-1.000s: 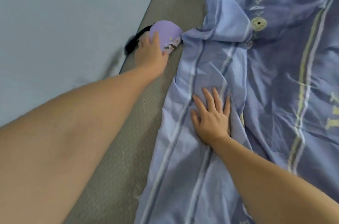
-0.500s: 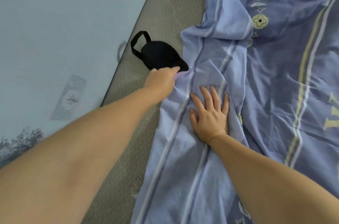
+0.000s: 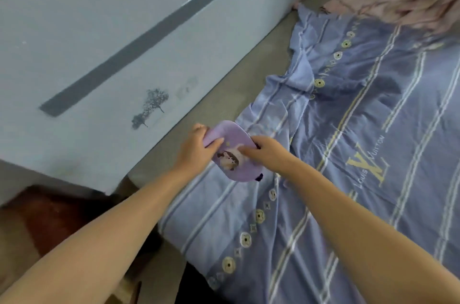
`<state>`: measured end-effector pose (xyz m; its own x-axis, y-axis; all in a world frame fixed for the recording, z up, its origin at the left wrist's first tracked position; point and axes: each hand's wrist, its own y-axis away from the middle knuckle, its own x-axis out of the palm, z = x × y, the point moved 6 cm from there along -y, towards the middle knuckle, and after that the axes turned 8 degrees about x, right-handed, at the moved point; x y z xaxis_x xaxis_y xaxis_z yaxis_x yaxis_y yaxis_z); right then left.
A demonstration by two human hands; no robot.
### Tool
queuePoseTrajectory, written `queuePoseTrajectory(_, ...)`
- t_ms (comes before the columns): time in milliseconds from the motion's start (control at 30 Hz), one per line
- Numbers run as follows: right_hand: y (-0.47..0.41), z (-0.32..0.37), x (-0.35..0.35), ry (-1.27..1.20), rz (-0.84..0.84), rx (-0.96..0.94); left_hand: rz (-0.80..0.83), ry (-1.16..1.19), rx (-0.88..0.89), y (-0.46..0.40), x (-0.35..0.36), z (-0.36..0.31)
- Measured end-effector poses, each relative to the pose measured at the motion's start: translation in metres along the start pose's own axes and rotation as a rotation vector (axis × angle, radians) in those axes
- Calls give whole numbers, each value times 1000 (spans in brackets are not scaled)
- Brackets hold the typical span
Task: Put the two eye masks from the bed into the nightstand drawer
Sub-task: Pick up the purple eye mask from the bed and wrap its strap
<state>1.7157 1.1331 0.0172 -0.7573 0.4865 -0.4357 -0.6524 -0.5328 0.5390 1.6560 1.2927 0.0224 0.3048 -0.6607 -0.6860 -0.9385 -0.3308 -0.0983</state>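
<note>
Soft purple eye mask (image 3: 230, 152) with a cartoon picture is held up near the bed's left edge; left hand (image 3: 198, 148) pinches its far end, right hand (image 3: 265, 152) pinches its middle, over the blue striped blanket (image 3: 348, 129).

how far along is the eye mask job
Done: the purple mask is off the bed, above the blue sheet. In hand: left hand and right hand both grip it. Left: a second mask and the drawer, neither in view.
</note>
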Motion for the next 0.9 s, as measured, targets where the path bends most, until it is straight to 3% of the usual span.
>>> queuePoseTrajectory(100,61,40,3,-14,-1,-37,-189,-13,-105,58,-64,-30)
queuePoseTrajectory(200,108,80,15,-44,18,-131,-317,-23,-20,115,-116,-65)
queuePoseTrajectory(300,149,117,41,-37,55,-235,-150,-302,189,169,-140,-100)
queuePoseTrajectory(367,176,139,67,-76,124,-289,-23,-420,179,203,-151,-112)
queuePoseTrajectory(600,273,187,146,-103,186,-547,-178,-19,-90,334,-233,-117)
queuePoseTrajectory(733,345,188,213,-33,444,-571,-179,143,-167,423,-267,-116)
queuePoseTrajectory(833,394,186,260,-81,537,-580,-359,309,-134,485,-287,-117)
queuePoseTrajectory(900,416,187,280,-215,519,-579,-471,558,-116,518,-292,-114)
